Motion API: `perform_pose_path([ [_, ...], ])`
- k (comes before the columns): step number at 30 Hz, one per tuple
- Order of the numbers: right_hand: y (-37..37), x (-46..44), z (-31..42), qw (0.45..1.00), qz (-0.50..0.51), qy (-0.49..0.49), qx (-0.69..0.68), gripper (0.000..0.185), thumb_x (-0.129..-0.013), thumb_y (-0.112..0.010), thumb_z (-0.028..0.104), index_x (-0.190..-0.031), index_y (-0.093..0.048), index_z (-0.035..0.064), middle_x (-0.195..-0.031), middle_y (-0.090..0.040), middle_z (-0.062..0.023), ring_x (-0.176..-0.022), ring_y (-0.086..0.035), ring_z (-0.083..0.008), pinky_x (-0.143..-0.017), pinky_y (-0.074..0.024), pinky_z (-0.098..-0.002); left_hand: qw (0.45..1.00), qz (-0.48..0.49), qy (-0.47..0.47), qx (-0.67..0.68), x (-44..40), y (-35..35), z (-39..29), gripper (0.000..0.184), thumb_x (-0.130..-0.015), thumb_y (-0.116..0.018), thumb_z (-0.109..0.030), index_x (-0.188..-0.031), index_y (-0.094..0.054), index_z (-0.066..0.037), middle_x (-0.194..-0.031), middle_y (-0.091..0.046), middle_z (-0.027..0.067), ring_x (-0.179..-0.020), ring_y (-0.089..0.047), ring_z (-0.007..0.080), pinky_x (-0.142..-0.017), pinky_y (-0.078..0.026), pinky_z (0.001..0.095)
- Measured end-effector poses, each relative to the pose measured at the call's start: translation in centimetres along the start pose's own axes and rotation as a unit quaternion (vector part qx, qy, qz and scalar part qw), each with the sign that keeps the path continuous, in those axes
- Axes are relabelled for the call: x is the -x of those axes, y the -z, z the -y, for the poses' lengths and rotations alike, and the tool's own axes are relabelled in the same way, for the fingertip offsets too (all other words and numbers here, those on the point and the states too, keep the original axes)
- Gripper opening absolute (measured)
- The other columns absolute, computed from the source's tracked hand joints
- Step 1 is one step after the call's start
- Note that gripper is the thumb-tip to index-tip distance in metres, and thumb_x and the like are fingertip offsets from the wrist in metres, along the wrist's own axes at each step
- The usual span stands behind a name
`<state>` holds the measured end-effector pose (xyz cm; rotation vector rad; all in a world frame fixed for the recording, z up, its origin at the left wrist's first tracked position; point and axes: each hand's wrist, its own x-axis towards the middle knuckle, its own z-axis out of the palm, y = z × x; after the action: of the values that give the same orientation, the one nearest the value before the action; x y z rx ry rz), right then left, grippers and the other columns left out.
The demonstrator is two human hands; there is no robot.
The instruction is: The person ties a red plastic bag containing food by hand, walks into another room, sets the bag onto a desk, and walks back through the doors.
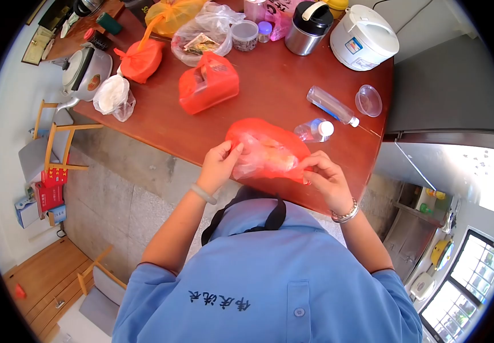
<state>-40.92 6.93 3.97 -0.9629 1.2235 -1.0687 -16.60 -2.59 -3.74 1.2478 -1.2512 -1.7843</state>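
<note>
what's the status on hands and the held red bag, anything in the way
Left hand, right hand gripping opposite sides of red bag. Bag at near edge of table. Short bottle close beyond, not blocking.

At upper right, a white cooker (366, 43) stands beside a black-lidded flask (306, 41); a kettle (99, 67) occupies the upper left.

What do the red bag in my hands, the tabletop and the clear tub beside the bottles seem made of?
Red bag: thin plastic film with a shine, judging by its creases and see-through patches. Tabletop: reddish-brown with a soft sheen, perhaps varnished wood or laminate. Clear tub: smooth and see-through, probably plastic, though glass isn't ruled out.
</note>
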Motion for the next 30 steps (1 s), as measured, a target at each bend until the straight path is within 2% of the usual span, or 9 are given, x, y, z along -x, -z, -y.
perform_pose_path([
  [3,-2.3,-1.8,-0.8,0.969,0.017,0.108,0.219,0.028,-0.084,-0.062,0.008,-0.112,-0.064,0.0126,-0.088,-0.053,-0.0044,-0.079,-0.052,-0.0148,-0.070,-0.0442,-0.0257,0.996,0.025,0.043,0.069,0.5,-1.4,-2.1,0.019,-0.095,-0.054,-0.016,-0.093,-0.064,0.000,-0.086,-0.065,-0.0015,-0.078,-0.055,0.0071,-0.068,-0.045,0.0254],
  [9,-4.4,-6.0,-7.1,0.843,0.000,0.141,0.519,0.023,-0.081,-0.061,0.018,-0.103,-0.065,0.0126,-0.090,-0.058,-0.0087,-0.069,-0.062,-0.0263,-0.057,-0.0513,-0.0382,0.957,-0.071,-0.182,-0.216,1.9,-1.3,-2.6,0.024,-0.095,-0.054,-0.015,-0.108,-0.063,0.004,-0.098,-0.065,0.0026,-0.082,-0.057,0.0071,-0.073,-0.045,0.0208],
  [10,-3.9,-6.5,-8.0,0.816,-0.004,0.148,0.558,0.023,-0.080,-0.061,0.019,-0.102,-0.064,0.0133,-0.090,-0.059,-0.0091,-0.068,-0.063,-0.0282,-0.056,-0.0518,-0.0404,0.976,-0.053,-0.146,-0.155,2.3,-0.8,-2.7,0.025,-0.095,-0.054,-0.014,-0.111,-0.062,0.003,-0.100,-0.065,0.0028,-0.081,-0.057,0.0076,-0.073,-0.045,0.0209],
  [13,-1.6,-7.3,-9.2,0.682,0.139,-0.150,0.702,0.018,-0.081,-0.060,0.020,-0.097,-0.063,0.0121,-0.084,-0.063,-0.0107,-0.070,-0.064,-0.0297,-0.057,-0.0525,-0.0397,0.999,-0.009,-0.045,-0.003,3.6,0.3,-3.6,0.029,-0.096,-0.052,-0.012,-0.121,-0.058,0.001,-0.104,-0.064,0.0033,-0.078,-0.058,0.0089,-0.071,-0.047,0.0215],
  [16,0.2,-5.8,-8.7,0.677,0.107,-0.089,0.723,0.020,-0.080,-0.060,0.019,-0.097,-0.065,0.0094,-0.079,-0.066,-0.0120,-0.070,-0.065,-0.0300,-0.058,-0.0531,-0.0394,0.999,0.022,-0.012,0.042,4.3,0.4,-5.3,0.032,-0.096,-0.051,-0.011,-0.127,-0.055,-0.001,-0.106,-0.062,0.0041,-0.075,-0.058,0.0097,-0.068,-0.050,0.0226],
  [22,-2.8,-1.6,1.6,0.838,-0.008,0.207,0.506,0.024,-0.082,-0.055,0.016,-0.105,-0.063,0.0109,-0.082,-0.065,-0.0093,-0.073,-0.063,-0.0273,-0.059,-0.0505,-0.0394,0.993,0.063,-0.032,0.095,4.4,-0.5,-4.5,0.034,-0.095,-0.052,-0.009,-0.129,-0.053,-0.001,-0.117,-0.058,0.0060,-0.070,-0.057,0.0092,-0.062,-0.051,0.0223],
  [25,-5.0,-3.8,-0.1,0.921,0.179,0.168,0.301,0.026,-0.081,-0.057,0.019,-0.106,-0.063,0.0124,-0.084,-0.065,-0.0093,-0.075,-0.063,-0.0277,-0.065,-0.0498,-0.0411,0.997,0.038,-0.011,0.072,4.3,-1.5,-4.6,0.035,-0.094,-0.053,-0.006,-0.128,-0.052,0.000,-0.122,-0.057,0.0080,-0.073,-0.057,0.0096,-0.068,-0.050,0.0235],
  [28,-4.1,-7.1,-4.2,0.739,0.134,0.237,0.616,0.028,-0.083,-0.057,0.026,-0.104,-0.062,0.0094,-0.095,-0.066,-0.0138,-0.084,-0.064,-0.0299,-0.070,-0.0505,-0.0412,1.000,-0.009,-0.026,-0.003,4.7,-1.9,-5.1,0.034,-0.093,-0.054,-0.004,-0.126,-0.053,0.004,-0.125,-0.057,0.0114,-0.091,-0.060,0.0135,-0.083,-0.048,0.0260],
  [30,-2.8,-7.9,-3.7,0.766,0.186,0.066,0.612,0.029,-0.084,-0.057,0.030,-0.102,-0.063,0.0094,-0.095,-0.067,-0.0136,-0.087,-0.065,-0.0306,-0.072,-0.0505,-0.0415,0.997,-0.016,-0.069,-0.019,4.9,-1.7,-4.3,0.034,-0.092,-0.055,-0.003,-0.125,-0.053,0.006,-0.127,-0.056,0.0137,-0.105,-0.057,0.0164,-0.092,-0.043,0.0272],
])
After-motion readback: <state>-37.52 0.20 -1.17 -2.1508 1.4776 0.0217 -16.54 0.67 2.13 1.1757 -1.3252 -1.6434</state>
